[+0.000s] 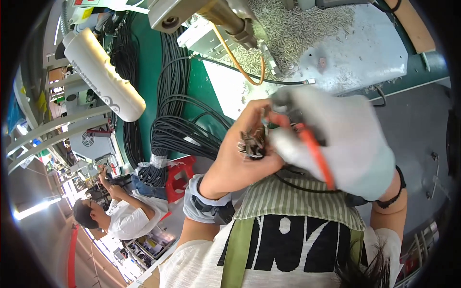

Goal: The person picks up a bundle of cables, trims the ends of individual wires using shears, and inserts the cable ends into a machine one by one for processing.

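Note:
My left hand (229, 165), bare, is closed around a bunch of black cable ends with metal tips (253, 145), held in front of my chest. My right hand (348, 139) wears a white glove and is smeared by motion. In it is a red-handled hand tool that looks like pliers (316, 156); its jaws are blurred and partly hidden by the glove, close to the cable tips. A single black cable with a metal end (307, 82) lies just beyond my hands, over the pale metal plate (357, 67).
A press-like machine head (225, 24) hangs over a heap of small metal pieces (312, 29). Thick black cable bundles (180, 132) cover the green bench at left, beneath a white cylinder (103, 77). A red stool (178, 180) and a seated co-worker (132, 221) are at lower left.

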